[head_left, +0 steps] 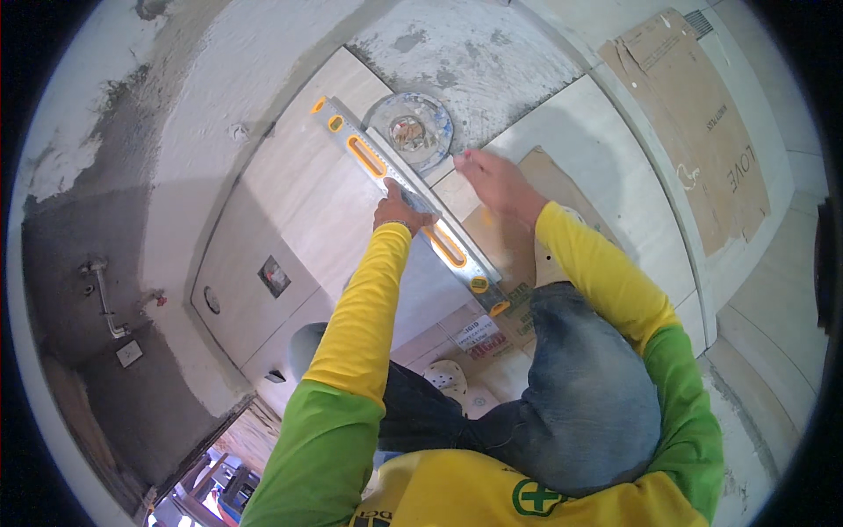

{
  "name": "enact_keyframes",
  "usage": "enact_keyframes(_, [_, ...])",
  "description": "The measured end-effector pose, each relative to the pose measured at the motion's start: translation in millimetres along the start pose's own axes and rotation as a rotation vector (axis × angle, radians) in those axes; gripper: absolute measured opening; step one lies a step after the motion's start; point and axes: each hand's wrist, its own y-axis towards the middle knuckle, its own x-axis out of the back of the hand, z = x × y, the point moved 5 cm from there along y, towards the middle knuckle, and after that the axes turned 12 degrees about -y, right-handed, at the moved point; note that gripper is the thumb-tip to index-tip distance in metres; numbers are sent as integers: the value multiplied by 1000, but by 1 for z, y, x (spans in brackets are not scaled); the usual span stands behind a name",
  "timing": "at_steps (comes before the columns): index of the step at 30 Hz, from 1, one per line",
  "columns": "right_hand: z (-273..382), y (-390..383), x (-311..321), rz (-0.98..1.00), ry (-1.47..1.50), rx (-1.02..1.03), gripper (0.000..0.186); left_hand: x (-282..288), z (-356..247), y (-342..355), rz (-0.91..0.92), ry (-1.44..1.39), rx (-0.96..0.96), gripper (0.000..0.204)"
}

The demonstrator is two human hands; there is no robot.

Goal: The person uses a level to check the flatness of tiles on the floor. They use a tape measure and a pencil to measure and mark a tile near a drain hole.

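A silver spirit level [367, 159] with orange-edged slots and end caps lies slantwise along the edge of a large pale tile [303, 189]. My left hand [402, 212] grips its middle, with the index finger stretched along it. A pale straight strip [465, 235] runs close beside the level; whether it is a bar or the tile's edge, I cannot tell. My right hand [502, 186] is raised right of the level, fingers stretched and slightly blurred, holding nothing visible. Just beyond it, a round, stained disc-shaped piece [424, 110] with debris at its centre rests on rough cement.
Flattened cardboard [562, 189] lies under my right arm, and another cardboard sheet [702, 132] covers tiles at the right. Pipe fittings [107, 303] stick out of the unfinished wall at left. Square [273, 277] and round [212, 299] cutouts pierce the tiles.
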Motion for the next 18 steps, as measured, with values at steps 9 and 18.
enact_keyframes(9, [26,64,-31,-17,24,127,33,-1,0,10,100,60,-25,131])
enact_keyframes(18, [20,88,-75,46,-101,209,36,-6,1,11,135,57,16,131])
